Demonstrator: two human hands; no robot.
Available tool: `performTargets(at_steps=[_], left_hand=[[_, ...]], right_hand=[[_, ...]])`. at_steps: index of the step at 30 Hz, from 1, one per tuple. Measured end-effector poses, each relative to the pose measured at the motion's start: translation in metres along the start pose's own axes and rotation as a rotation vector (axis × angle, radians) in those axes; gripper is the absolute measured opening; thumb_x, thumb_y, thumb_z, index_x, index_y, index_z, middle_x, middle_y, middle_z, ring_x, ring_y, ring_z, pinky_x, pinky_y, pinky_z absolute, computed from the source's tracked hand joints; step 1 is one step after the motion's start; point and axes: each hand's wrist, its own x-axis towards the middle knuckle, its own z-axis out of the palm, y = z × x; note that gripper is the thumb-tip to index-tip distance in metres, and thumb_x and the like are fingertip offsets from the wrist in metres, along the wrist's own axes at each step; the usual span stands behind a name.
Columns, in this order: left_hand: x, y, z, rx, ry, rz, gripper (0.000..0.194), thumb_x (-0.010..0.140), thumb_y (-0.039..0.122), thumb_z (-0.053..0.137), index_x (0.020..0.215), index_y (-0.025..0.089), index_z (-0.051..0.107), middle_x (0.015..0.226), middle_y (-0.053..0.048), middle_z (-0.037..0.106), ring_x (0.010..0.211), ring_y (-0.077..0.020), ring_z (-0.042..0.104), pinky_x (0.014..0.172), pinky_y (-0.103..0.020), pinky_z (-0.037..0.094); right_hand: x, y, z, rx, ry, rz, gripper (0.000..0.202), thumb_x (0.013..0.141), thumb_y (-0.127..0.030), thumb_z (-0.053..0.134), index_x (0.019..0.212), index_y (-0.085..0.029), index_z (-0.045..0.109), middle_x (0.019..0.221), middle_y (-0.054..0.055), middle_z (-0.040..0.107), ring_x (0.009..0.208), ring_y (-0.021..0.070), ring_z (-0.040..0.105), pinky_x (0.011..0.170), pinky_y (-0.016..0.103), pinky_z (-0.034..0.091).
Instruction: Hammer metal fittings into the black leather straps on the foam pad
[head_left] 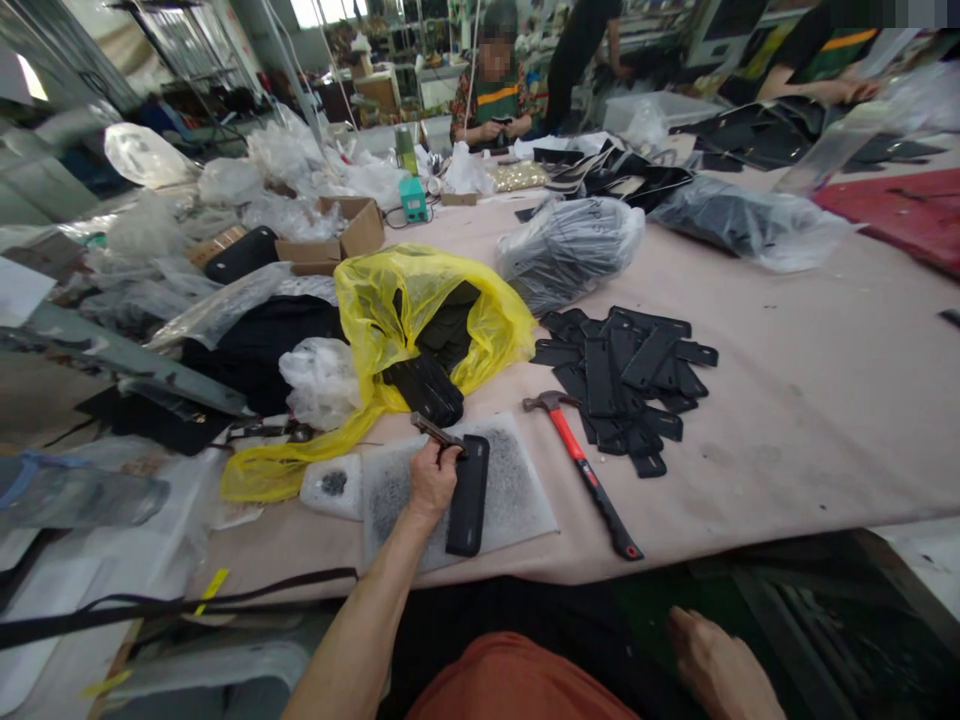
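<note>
My left hand (435,480) is closed on a metal rod-like tool (427,427), perhaps a hand punch, tilted over the upper end of a black strap-like piece (468,505). That flat piece has rounded corners and small slots at its ends. Beneath it is a whitish, scuffed board (517,480), speckled dark. A claw hammer (581,460) with a red and black handle rests to the right, untouched. My right hand (709,655) hangs low, off the table's front edge; its fingers are blurred and mostly turned away.
A heap of black pieces (622,375) lies beyond the hammer. The yellow plastic bag (495,310) holds more black pieces. A white block (334,485) with a dark patch adjoins the board. Farther back are a wrapped grey bundle (570,245), a cardboard box (337,240) and a seated person (495,100).
</note>
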Motion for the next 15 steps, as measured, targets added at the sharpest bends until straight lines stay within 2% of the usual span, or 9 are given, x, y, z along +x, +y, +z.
performTargets(at_steps=[2, 3, 5, 7, 10, 12, 15], left_hand=[[0.0, 0.0, 0.0, -0.002, -0.004, -0.007, 0.015, 0.086, 0.028, 0.054, 0.085, 0.018, 0.065, 0.078, -0.005, 0.071, 0.073, -0.0199, 0.066, 0.068, -0.028, 0.048], [0.0, 0.0, 0.0, -0.002, -0.005, -0.01, 0.015, 0.086, 0.028, 0.054, 0.086, 0.018, 0.065, 0.079, -0.006, 0.071, 0.074, -0.0201, 0.066, 0.069, -0.029, 0.049], [0.0, 0.001, 0.0, -0.006, -0.002, -0.014, 0.016, 0.086, 0.028, 0.054, 0.087, 0.018, 0.066, 0.08, -0.006, 0.072, 0.076, -0.0206, 0.067, 0.07, -0.029, 0.049], [0.0, 0.002, 0.0, -0.011, -0.004, -0.016, 0.016, 0.086, 0.028, 0.054, 0.088, 0.018, 0.066, 0.081, -0.007, 0.072, 0.077, -0.0208, 0.067, 0.071, -0.03, 0.049], [0.0, 0.003, -0.001, -0.028, -0.003, -0.036, 0.016, 0.086, 0.028, 0.054, 0.086, 0.018, 0.066, 0.079, -0.006, 0.072, 0.074, -0.0201, 0.067, 0.07, -0.029, 0.049], [0.0, 0.003, -0.002, -0.055, 0.007, -0.06, 0.017, 0.085, 0.029, 0.054, 0.086, 0.018, 0.067, 0.078, -0.005, 0.072, 0.073, -0.0195, 0.066, 0.069, -0.029, 0.05], [-0.002, 0.001, -0.003, -0.082, 0.049, -0.091, 0.02, 0.085, 0.032, 0.055, 0.086, 0.016, 0.068, 0.08, -0.006, 0.072, 0.075, -0.0201, 0.067, 0.07, -0.03, 0.05]], right_hand=[[0.01, -0.037, -0.016, 0.158, 0.037, -0.066, 0.031, 0.091, -0.03, 0.037, 0.08, -0.023, 0.064, 0.072, 0.007, 0.07, 0.062, 0.0217, 0.067, 0.054, 0.031, 0.047], [0.015, -0.06, -0.026, 0.227, 0.114, -0.149, 0.029, 0.093, -0.032, 0.038, 0.09, -0.023, 0.066, 0.081, 0.008, 0.072, 0.07, 0.0212, 0.068, 0.063, 0.032, 0.051], [0.025, -0.108, -0.048, 0.33, 0.241, -0.315, 0.025, 0.094, -0.034, 0.044, 0.098, -0.022, 0.066, 0.092, 0.009, 0.071, 0.084, 0.0216, 0.067, 0.076, 0.034, 0.052], [0.037, -0.156, -0.068, 0.366, 0.293, -0.434, 0.025, 0.093, -0.033, 0.049, 0.108, -0.02, 0.064, 0.102, 0.012, 0.069, 0.095, 0.0236, 0.064, 0.085, 0.039, 0.05], [0.057, -0.216, -0.083, 0.291, 0.199, -0.577, 0.061, 0.083, -0.041, 0.062, 0.138, -0.018, 0.047, 0.141, 0.017, 0.048, 0.127, 0.0329, 0.045, 0.105, 0.055, 0.034], [0.069, -0.241, -0.08, 0.227, 0.135, -0.633, 0.078, 0.078, -0.045, 0.066, 0.145, -0.019, 0.038, 0.151, 0.017, 0.034, 0.138, 0.0377, 0.03, 0.11, 0.062, 0.021], [0.089, -0.257, -0.068, 0.17, 0.108, -0.672, 0.074, 0.081, -0.044, 0.063, 0.146, -0.019, 0.037, 0.155, 0.015, 0.029, 0.143, 0.0371, 0.019, 0.113, 0.062, 0.012]])
